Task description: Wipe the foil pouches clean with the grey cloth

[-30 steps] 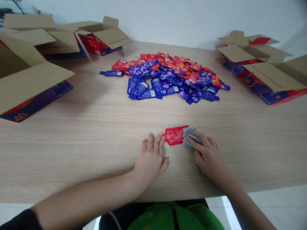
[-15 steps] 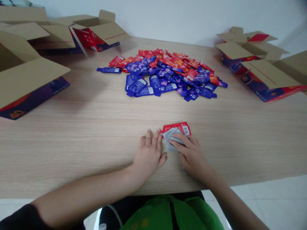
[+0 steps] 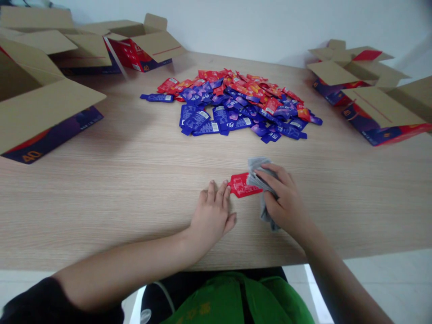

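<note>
A red printed sachet (image 3: 241, 186) lies flat on the table in front of me, its narrow end pointing left. My left hand (image 3: 212, 209) rests flat with fingers stretched out, its fingertips on that narrow end. My right hand (image 3: 286, 198) is closed around a crumpled grey cloth (image 3: 259, 168), which covers the right part of the sachet. Some of the cloth hangs down below the right palm. Farther back is a heap of sachets, with blue ones (image 3: 221, 118) mostly at the front and red ones (image 3: 270, 106) mostly behind.
Open cardboard boxes stand on both sides: a near left box (image 3: 50, 135), a far left box (image 3: 155, 49), a near right box (image 3: 374, 126) and a far right box (image 3: 334, 85). A pale wall rises behind the wooden table (image 3: 141, 175). Its front edge is close to my body.
My right hand has moved the cloth up and to the right over the sachet, baring its left part and covering its barcode end. The left hand stays at the narrow end.
</note>
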`<state>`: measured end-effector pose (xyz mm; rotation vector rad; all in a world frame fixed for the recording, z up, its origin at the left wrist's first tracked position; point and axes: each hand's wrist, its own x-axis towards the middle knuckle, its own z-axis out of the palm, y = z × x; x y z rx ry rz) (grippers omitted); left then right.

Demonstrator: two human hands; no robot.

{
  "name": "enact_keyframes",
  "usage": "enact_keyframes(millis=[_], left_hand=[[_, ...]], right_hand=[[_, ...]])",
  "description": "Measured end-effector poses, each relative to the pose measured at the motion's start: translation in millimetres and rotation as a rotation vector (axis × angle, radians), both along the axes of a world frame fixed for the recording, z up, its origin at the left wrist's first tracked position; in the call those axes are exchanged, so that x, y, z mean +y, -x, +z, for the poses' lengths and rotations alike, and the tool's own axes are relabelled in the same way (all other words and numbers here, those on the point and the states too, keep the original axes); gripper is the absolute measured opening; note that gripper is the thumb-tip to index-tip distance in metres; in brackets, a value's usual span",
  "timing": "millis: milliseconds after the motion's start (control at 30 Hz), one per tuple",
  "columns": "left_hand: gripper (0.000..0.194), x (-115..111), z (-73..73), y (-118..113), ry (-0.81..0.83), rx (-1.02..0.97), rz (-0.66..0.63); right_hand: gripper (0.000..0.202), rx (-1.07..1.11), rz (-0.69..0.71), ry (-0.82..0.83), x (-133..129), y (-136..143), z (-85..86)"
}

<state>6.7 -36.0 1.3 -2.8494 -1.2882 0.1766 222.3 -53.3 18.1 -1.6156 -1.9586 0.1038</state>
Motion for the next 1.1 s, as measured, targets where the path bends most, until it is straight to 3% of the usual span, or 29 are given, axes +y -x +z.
enact_keyframes(millis=[100, 200, 300, 433, 567, 800, 967, 1100], left_hand=[[0.069, 0, 0.7, 0, -0.001, 0.001, 0.008], [0.068, -1, 1.3, 0, 0.004, -0.003, 0.016], [0.069, -2, 1.1, -1, -0.002, -0.002, 0.015], [0.072, -3, 0.1, -3, 0.023, -0.003, 0.020], [0.071, -5, -0.7, -4, 0.030, -0.042, 0.054], [0.065, -8, 0.1, -5, 0.008, -0.040, 0.038], [0.065, -6, 3.6, -5, 0.022, -0.039, 0.037], [0.065, -4, 7.2, -4, 0.061, -0.026, 0.014]], right_hand=[[0.053, -0.108, 0.077, 0.051, 18, 35, -5.8], [0.054, -0.290, 0.087, 0.165, 24, 50, -21.3], [0.055, -0.354, -0.034, 0.189, 21, 38, -31.4], [0.054, -0.273, -0.211, 0.196, 16, 1, -34.7], [0.052, -0.219, -0.153, 0.155, 8, -16, -38.7], [0.053, -0.090, -0.104, 0.135, -11, -15, -36.2], [0.054, -0.025, -0.096, -0.013, -5, 22, -14.8], [0.055, -0.229, 0.018, 0.165, 3, 62, -14.7]])
